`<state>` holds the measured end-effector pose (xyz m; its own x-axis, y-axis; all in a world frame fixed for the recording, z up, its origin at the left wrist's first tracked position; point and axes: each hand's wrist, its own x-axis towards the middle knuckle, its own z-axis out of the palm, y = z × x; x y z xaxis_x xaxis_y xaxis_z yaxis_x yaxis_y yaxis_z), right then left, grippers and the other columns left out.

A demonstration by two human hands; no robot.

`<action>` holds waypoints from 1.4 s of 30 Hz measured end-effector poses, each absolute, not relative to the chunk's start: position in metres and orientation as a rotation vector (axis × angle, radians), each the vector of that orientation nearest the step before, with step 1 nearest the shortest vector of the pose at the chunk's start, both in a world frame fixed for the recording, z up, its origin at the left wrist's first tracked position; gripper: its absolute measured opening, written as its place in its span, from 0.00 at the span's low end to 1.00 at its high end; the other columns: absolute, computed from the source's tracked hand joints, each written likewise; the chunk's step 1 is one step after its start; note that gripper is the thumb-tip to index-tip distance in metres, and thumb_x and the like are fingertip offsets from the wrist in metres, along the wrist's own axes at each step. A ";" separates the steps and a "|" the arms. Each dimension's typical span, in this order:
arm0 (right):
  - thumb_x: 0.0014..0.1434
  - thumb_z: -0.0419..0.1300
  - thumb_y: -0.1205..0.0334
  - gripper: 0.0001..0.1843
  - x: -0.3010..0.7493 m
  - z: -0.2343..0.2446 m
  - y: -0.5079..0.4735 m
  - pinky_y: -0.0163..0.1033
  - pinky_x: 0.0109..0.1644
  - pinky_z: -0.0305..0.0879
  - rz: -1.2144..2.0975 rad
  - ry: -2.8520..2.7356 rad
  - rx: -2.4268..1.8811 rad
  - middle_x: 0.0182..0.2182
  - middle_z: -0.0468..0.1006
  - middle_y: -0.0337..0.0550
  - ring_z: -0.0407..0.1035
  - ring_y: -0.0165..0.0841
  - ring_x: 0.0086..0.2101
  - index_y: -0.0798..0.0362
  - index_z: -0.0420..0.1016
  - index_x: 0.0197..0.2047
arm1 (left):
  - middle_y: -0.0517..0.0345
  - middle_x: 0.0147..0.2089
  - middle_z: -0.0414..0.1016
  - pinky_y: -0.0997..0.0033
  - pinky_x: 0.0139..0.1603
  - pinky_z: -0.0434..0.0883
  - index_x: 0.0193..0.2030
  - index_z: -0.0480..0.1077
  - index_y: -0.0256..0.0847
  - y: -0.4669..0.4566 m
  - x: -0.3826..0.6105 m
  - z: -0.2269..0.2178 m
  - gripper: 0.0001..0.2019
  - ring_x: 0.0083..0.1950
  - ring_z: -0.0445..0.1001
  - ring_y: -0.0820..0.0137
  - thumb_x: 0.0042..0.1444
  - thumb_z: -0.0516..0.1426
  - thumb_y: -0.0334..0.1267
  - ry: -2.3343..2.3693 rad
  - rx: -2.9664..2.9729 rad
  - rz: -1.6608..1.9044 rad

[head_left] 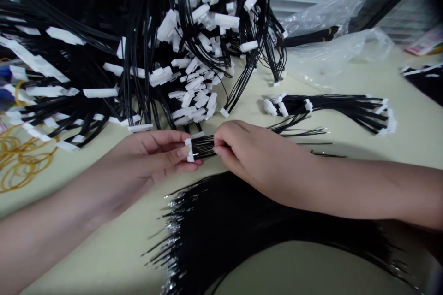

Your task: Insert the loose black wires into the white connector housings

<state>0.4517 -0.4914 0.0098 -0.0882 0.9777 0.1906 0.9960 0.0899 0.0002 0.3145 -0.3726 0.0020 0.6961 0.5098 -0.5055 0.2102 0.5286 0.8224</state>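
Between thumb and fingers, my left hand (152,156) pinches a white plastic connector (189,150). Thin black wires (204,146) run from the connector's right side into the fingers of my right hand (252,152). That hand is closed on the wires close to the connector; whether it pinches one wire or several is hidden. Loose wire ends stick out to the right, behind the wrist. Under my right forearm lies a thick bundle of black wires (235,216) with shiny metal terminals at its left end.
A large heap of black wire harnesses (138,55) with white connectors fills the back left. Yellow rubber bands (24,156) lie at far left. A tied harness bundle (328,103) rests behind my right forearm, and a clear plastic bag (332,60) sits farther back.
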 end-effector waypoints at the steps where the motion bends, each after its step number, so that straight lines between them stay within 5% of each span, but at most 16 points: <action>1: 0.49 0.59 0.77 0.04 0.452 0.010 -0.492 0.31 0.25 0.57 -0.205 -2.207 -2.016 0.24 0.67 0.39 0.59 0.24 0.24 0.61 0.70 0.28 | 0.57 0.28 0.77 0.82 0.28 0.74 0.29 0.73 0.32 -0.373 0.315 0.002 0.11 0.27 0.76 0.73 0.33 0.62 0.28 0.815 1.028 0.205; 21: 0.58 0.52 0.71 0.05 0.448 0.001 -0.491 0.34 0.26 0.58 -0.107 -2.139 -1.997 0.28 0.68 0.42 0.62 0.28 0.26 0.59 0.66 0.31 | 0.57 0.34 0.76 0.84 0.33 0.74 0.36 0.71 0.31 -0.368 0.313 -0.001 0.13 0.31 0.76 0.75 0.40 0.63 0.28 0.782 1.063 0.111; 24: 0.59 0.53 0.65 0.07 0.452 0.011 -0.492 0.37 0.36 0.63 -0.122 -2.161 -1.946 0.34 0.69 0.48 0.65 0.33 0.35 0.61 0.67 0.36 | 0.56 0.34 0.76 0.83 0.34 0.75 0.35 0.72 0.32 -0.368 0.310 0.002 0.13 0.32 0.76 0.74 0.40 0.64 0.29 0.757 1.078 0.108; 28: 0.55 0.59 0.57 0.22 0.466 0.026 -0.495 0.49 0.51 0.59 -0.246 -2.294 -1.902 0.46 0.67 0.54 0.61 0.44 0.48 0.63 0.65 0.49 | 0.61 0.32 0.75 0.81 0.39 0.75 0.35 0.72 0.38 -0.370 0.304 0.006 0.09 0.33 0.76 0.75 0.45 0.64 0.34 0.620 1.161 0.168; 31: 0.61 0.49 0.68 0.13 0.478 0.033 -0.501 0.41 0.43 0.64 -0.143 -2.378 -1.912 0.38 0.70 0.47 0.66 0.35 0.39 0.61 0.66 0.48 | 0.59 0.42 0.75 0.81 0.48 0.73 0.42 0.72 0.44 -0.374 0.297 0.008 0.14 0.43 0.75 0.74 0.50 0.60 0.45 0.561 1.424 0.189; 35: 0.63 0.43 0.69 0.18 0.491 0.053 -0.519 0.34 0.37 0.63 -0.365 -2.255 -1.902 0.38 0.70 0.48 0.66 0.30 0.36 0.61 0.62 0.54 | 0.61 0.62 0.60 0.67 0.61 0.65 0.58 0.63 0.52 -0.386 0.284 0.007 0.28 0.63 0.60 0.65 0.51 0.53 0.59 0.474 1.893 -0.074; 38: 0.64 0.42 0.66 0.17 0.500 0.077 -0.533 0.35 0.36 0.60 -0.678 -2.269 -1.977 0.37 0.71 0.50 0.65 0.31 0.37 0.61 0.64 0.51 | 0.67 0.66 0.49 0.62 0.68 0.55 0.64 0.51 0.57 -0.396 0.274 0.003 0.31 0.67 0.52 0.66 0.54 0.52 0.54 0.247 2.230 -0.269; 42: 0.63 0.41 0.61 0.18 0.516 0.104 -0.535 0.37 0.32 0.54 -0.821 -2.208 -2.183 0.30 0.71 0.48 0.62 0.30 0.31 0.59 0.69 0.44 | 0.68 0.66 0.48 0.65 0.68 0.55 0.65 0.47 0.57 -0.403 0.271 -0.001 0.27 0.66 0.53 0.70 0.59 0.48 0.46 0.103 2.367 -0.319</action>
<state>0.5159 -0.5347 0.1042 -0.0749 0.9514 0.2987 0.9156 -0.0531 0.3986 0.2706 -0.4032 -0.0015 0.9660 -0.0170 -0.2581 0.1649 -0.7280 0.6654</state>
